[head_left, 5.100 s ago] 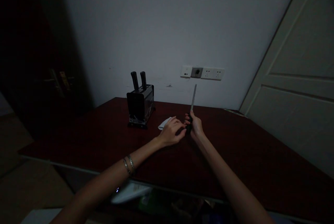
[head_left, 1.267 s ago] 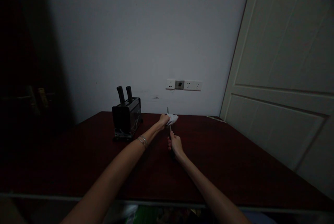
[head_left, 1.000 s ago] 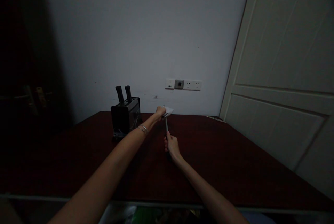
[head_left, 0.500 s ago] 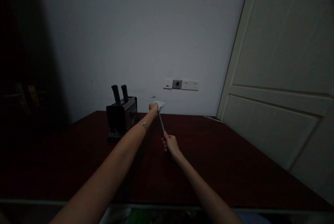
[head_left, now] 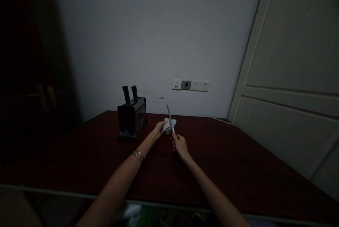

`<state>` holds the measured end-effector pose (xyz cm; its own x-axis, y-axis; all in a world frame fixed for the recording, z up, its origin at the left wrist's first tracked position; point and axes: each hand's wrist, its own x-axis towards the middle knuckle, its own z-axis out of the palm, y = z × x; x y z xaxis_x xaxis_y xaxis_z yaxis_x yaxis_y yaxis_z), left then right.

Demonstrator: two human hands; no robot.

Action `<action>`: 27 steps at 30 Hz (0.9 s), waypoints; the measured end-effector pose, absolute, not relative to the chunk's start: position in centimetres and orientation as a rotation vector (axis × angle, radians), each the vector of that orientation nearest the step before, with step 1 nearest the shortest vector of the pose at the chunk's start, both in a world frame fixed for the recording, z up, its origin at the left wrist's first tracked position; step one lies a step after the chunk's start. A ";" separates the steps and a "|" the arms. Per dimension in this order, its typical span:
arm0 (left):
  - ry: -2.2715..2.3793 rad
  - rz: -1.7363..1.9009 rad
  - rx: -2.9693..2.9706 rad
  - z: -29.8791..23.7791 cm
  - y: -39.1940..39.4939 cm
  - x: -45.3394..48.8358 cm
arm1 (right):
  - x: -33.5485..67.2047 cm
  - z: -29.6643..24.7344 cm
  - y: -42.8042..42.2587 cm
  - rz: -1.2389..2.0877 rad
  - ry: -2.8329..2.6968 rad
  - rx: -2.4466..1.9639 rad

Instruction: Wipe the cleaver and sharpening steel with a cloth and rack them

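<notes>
My right hand [head_left: 179, 143] is closed round the dark handle of a knife, whose thin silver blade [head_left: 170, 115] points up and slightly left. My left hand [head_left: 159, 129] pinches a white cloth [head_left: 167, 126] against the lower part of the blade, just above the right hand. Both hands hover over a dark red table [head_left: 238, 170]. Thin bracelets ring my left wrist.
A black knife block [head_left: 131, 117] with two black handles sticking out stands on the table to the left of my hands. A row of wall sockets [head_left: 190, 85] is on the white wall behind. A pale door [head_left: 296, 78] is at the right.
My left hand with the cloth has slid down from the blade's tip to its base near the handle. The blade has swung back to nearly upright.
</notes>
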<state>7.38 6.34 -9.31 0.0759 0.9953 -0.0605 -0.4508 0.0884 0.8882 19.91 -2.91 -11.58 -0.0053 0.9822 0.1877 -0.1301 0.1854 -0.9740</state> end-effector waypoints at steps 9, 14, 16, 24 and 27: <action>0.781 1.017 0.861 -8.9 3.7 8.0 | 20.3 -12.3 -2.3 1.061 -1.247 -0.988; 0.681 1.030 0.873 -8.2 3.1 8.0 | 20.5 -12.2 -2.4 1.002 -1.238 -0.999; 0.628 1.041 0.872 -8.0 3.0 7.7 | 20.5 -12.3 -2.4 0.988 -1.229 -1.000; 0.517 1.010 0.987 -7.7 2.3 5.7 | 20.5 -12.0 -2.5 0.960 -1.250 -0.980; 0.499 0.990 1.090 -7.6 1.8 5.9 | 20.4 -12.0 -2.5 0.947 -1.271 -0.973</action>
